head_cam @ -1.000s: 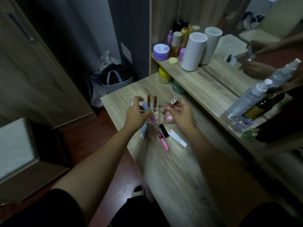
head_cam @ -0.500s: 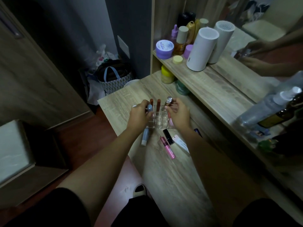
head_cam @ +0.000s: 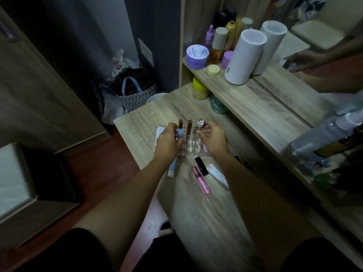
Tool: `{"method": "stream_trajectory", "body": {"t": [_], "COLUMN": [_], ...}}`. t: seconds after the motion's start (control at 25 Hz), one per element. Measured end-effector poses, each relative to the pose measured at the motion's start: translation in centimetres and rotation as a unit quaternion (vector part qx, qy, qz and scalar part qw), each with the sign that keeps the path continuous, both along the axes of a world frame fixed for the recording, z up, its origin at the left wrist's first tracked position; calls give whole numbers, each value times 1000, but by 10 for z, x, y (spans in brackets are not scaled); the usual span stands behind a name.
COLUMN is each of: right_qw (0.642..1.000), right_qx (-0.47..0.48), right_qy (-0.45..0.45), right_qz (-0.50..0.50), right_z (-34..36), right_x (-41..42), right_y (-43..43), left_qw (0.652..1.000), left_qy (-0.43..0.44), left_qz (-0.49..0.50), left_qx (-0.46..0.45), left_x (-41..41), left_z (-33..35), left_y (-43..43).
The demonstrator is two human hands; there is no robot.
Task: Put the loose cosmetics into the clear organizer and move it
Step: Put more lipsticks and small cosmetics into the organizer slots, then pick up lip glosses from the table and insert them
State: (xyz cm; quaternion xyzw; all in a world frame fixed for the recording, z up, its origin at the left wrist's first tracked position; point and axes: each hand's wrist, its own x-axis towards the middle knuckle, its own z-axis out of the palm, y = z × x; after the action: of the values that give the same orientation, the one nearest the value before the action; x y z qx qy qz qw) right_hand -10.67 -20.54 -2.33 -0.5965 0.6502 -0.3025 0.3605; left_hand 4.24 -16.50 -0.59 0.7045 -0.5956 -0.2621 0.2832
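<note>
Over the clear organizer (head_cam: 189,145), light, rigid and slippery, tubes are pinched by both hands: left hand (head_cam: 167,142), right hand (head_cam: 213,139); its base should be gripped.

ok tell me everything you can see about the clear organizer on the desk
The clear plastic gridded organizer stands upright on the pale wood-grain desk, between both hands. It is see-through, split into small square cells. Two reddish-brown lipstick tubes stand in its far row. The left hand touches its left side; the right hand holds a silver-capped tube over its far right corner.
</note>
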Motion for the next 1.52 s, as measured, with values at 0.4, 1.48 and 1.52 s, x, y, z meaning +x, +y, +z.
{"method": "stream_trajectory", "body": {"t": [0.4,1.48,1.52], "right_qw": [998,987,981], "right_qx": [-26,125,125], "right_qy": [56,-82,-132], "right_qz": [30,-56,-64], "right_z": [4,1,9], "right_x": [-27,-68,-66], "right_y": [49,170,164], "left_qw": [999,983,988], "left_qy": [20,53,66], "left_qz": [0,-24,-19], "left_qx": [-30,173,140], "left_x": [-22,-51,-45], "left_z": [-3,-18,-7], "left_y": [54,128,119]}}
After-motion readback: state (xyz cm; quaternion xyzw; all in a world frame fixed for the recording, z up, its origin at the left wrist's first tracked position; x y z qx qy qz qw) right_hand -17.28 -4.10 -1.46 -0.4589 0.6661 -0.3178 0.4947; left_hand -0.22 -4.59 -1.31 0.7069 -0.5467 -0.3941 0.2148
